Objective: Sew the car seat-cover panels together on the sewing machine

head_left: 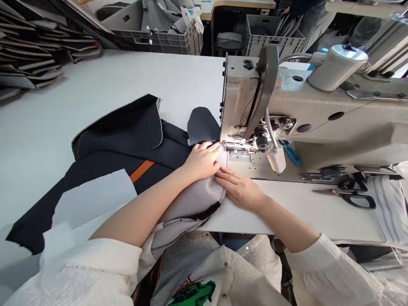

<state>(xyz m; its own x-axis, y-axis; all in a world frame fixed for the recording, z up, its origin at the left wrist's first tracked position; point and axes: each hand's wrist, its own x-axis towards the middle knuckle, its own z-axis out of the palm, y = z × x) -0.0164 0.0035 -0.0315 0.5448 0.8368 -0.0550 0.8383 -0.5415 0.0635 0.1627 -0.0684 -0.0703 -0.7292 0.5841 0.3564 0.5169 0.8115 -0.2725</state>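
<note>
A sewn fabric piece lies across the table, with black panels (127, 165), an orange stripe (142, 171) and a light grey mesh panel (194, 197). Its right edge reaches under the head of a sewing machine (237, 102). My left hand (204, 160) lies flat on the mesh close to the needle area, fingers stretched out toward the machine. Just below, my right hand (242, 189) rests on the mesh edge and the table, its fingers extended and touching the cloth. A rounded dark flap (203, 125) lies beyond my left hand. The needle itself is hard to make out.
Black-handled scissors (347, 193) and a folded striped cloth (387, 208) lie at right. Blue thread snips (290, 152) rest on the machine bed. Stacked dark pieces (32, 46) stand at far left. Grey crates (188, 40) are behind the table. A small lamp (276, 158) hangs beside the needle area.
</note>
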